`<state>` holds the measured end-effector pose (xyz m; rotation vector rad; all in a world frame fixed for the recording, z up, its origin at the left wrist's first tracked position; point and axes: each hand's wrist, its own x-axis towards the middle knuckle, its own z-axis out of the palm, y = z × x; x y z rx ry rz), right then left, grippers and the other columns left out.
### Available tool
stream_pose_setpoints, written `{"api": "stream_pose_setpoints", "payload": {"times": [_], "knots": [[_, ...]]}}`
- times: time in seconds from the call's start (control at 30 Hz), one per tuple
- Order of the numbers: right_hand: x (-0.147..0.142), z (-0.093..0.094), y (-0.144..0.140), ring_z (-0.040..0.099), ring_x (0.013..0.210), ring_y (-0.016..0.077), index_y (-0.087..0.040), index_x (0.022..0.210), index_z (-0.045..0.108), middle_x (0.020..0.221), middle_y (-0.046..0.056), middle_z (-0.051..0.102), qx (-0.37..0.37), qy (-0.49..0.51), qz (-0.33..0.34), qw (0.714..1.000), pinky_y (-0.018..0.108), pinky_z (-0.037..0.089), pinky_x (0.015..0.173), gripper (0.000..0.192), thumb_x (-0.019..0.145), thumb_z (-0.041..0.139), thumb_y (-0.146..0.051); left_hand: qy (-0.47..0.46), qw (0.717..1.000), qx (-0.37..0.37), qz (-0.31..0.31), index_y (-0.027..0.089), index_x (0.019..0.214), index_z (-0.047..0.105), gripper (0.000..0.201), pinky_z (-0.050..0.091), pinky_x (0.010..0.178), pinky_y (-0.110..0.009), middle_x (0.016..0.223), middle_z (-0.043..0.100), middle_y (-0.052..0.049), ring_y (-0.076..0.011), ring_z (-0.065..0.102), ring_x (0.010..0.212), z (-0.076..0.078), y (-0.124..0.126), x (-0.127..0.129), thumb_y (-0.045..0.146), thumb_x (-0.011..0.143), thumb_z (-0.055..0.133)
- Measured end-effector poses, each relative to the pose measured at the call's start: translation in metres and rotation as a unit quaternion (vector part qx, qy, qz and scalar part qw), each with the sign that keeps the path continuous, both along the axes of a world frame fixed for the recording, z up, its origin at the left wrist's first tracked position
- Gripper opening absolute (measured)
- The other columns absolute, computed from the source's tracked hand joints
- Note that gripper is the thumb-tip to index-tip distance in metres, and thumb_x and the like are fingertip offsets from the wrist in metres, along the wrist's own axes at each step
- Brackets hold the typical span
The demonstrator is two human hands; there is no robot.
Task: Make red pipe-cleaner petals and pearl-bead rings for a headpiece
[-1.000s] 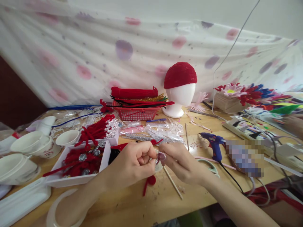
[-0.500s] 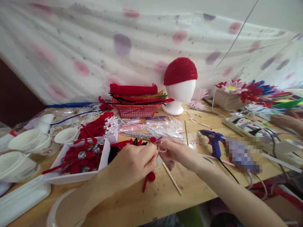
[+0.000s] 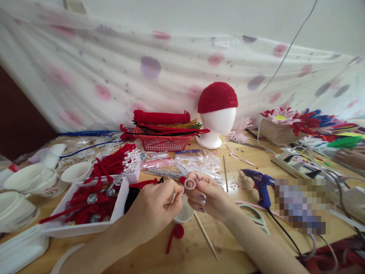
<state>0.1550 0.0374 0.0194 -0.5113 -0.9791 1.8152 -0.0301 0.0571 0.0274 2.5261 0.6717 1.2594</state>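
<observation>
Between finger and thumb, my right hand grips a small ring of white pearl beads, with a red fuzzy piece behind its left side. My left hand is closed in a pinch just left of the ring; whatever its fingertips hold is too small to make out. Below both hands stands a small cup of tiny clear beads, partly covered by them. A red coiled chenille stem with a straight tail lies on the table in front, near a thin wooden stick.
At left is a white box of red chenille pieces beside white cups. A red basket and a foam head with a red cap stand behind. A blue glue gun lies right. Another person's hand shows far right.
My right hand has turned, so the pearl ring now faces me. My left hand has shifted slightly left, exposing the bead cup. The whole view has tilted upward a little.
</observation>
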Motion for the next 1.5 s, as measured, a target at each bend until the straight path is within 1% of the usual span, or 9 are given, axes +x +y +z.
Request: {"api": "stream_pose_setpoints", "payload": {"times": [0.17, 0.43, 0.6, 0.7, 0.93, 1.13, 1.3, 1.43, 1.5], "knots": [[-0.003, -0.010, -0.003, 0.020, 0.040, 0.0047, -0.017, 0.079, 0.067, 0.049, -0.011, 0.037, 0.015, 0.027, -0.014, 0.999, 0.015, 0.027, 0.040, 0.027, 0.086, 0.077, -0.041, 0.002, 0.999, -0.051, 0.006, 0.018, 0.082, 0.053, 0.013, 0.039, 0.046, -0.015, 0.058, 0.050, 0.009, -0.0057, 0.052, 0.045, -0.007, -0.005, 0.003, 0.011, 0.090, 0.047], [-0.005, -0.016, -0.004, 0.015, 0.036, 0.0037, -0.017, 0.075, 0.062, 0.045, -0.013, 0.032, 0.003, 0.036, -0.031, 0.999, 0.014, 0.024, 0.036, 0.029, 0.086, 0.076, -0.039, 0.014, 0.984, -0.175, -0.028, 0.020, 0.081, 0.052, 0.012, 0.037, 0.049, -0.019, 0.058, 0.045, 0.009, -0.0076, 0.048, 0.049, -0.008, -0.007, 0.006, 0.015, 0.091, 0.047], [-0.002, -0.023, -0.002, 0.022, 0.033, 0.0036, -0.017, 0.073, 0.063, 0.042, -0.013, 0.037, 0.012, 0.006, -0.027, 1.000, 0.014, 0.029, 0.036, 0.031, 0.087, 0.075, -0.043, 0.012, 0.907, -0.414, -0.079, 0.021, 0.089, 0.056, 0.014, 0.036, 0.052, -0.021, 0.066, 0.051, 0.007, -0.0096, 0.045, 0.056, 0.008, -0.002, 0.003, 0.031, 0.096, 0.049], [0.000, -0.027, -0.001, 0.034, 0.033, 0.0049, -0.016, 0.075, 0.065, 0.042, -0.010, 0.045, 0.029, -0.029, -0.029, 0.999, 0.015, 0.035, 0.036, 0.031, 0.088, 0.074, -0.043, 0.011, 0.878, -0.468, -0.095, 0.022, 0.091, 0.057, 0.023, 0.036, 0.052, -0.021, 0.069, 0.053, 0.006, -0.0098, 0.043, 0.056, 0.010, 0.000, 0.002, 0.041, 0.100, 0.046], [0.001, -0.029, -0.002, 0.041, 0.035, 0.0048, -0.016, 0.076, 0.063, 0.044, -0.009, 0.054, 0.054, -0.052, -0.027, 0.997, 0.015, 0.034, 0.038, 0.036, 0.087, 0.074, -0.049, 0.039, 0.925, -0.373, -0.055, 0.022, 0.086, 0.058, 0.027, 0.044, 0.061, -0.023, 0.076, 0.062, 0.001, -0.0129, 0.056, 0.067, 0.007, -0.007, 0.006, 0.038, 0.102, 0.043], [-0.002, -0.029, -0.005, 0.043, 0.034, 0.0054, -0.017, 0.080, 0.065, 0.045, -0.008, 0.058, 0.035, -0.022, -0.018, 0.999, 0.017, 0.030, 0.036, 0.041, 0.084, 0.071, -0.058, -0.039, 0.933, -0.357, -0.039, 0.023, 0.085, 0.061, 0.026, 0.036, 0.039, -0.018, 0.053, 0.049, 0.006, -0.0102, 0.046, 0.043, 0.004, -0.010, 0.011, 0.043, 0.098, 0.050], [-0.004, -0.023, -0.010, 0.041, 0.033, 0.0044, -0.016, 0.085, 0.073, 0.046, -0.008, 0.058, 0.009, 0.032, 0.010, 0.999, 0.015, 0.033, 0.036, 0.029, 0.083, 0.078, -0.044, -0.118, 0.959, -0.248, 0.065, 0.028, 0.096, 0.070, 0.013, 0.058, 0.062, -0.019, 0.088, 0.072, 0.000, -0.0155, 0.070, 0.075, 0.007, -0.013, 0.010, 0.039, 0.089, 0.067], [-0.010, -0.013, -0.020, 0.034, 0.034, 0.0048, -0.013, 0.097, 0.076, 0.047, -0.008, 0.052, -0.010, 0.135, 0.046, 0.990, 0.016, 0.035, 0.036, 0.032, 0.089, 0.070, -0.043, -0.126, 0.970, -0.209, -0.005, 0.035, 0.092, 0.080, 0.012, 0.061, 0.072, -0.024, 0.094, 0.074, -0.001, -0.0187, 0.073, 0.085, 0.016, -0.014, 0.009, 0.041, 0.083, 0.074], [-0.013, -0.012, -0.026, 0.032, 0.035, 0.0056, -0.012, 0.105, 0.075, 0.048, -0.008, 0.052, -0.013, 0.169, 0.064, 0.983, 0.016, 0.035, 0.035, 0.038, 0.091, 0.065, -0.046, -0.135, 0.964, -0.228, 0.010, 0.037, 0.094, 0.081, 0.014, 0.062, 0.073, -0.024, 0.095, 0.076, 0.000, -0.0188, 0.073, 0.085, 0.017, -0.015, 0.007, 0.037, 0.081, 0.076]]}}
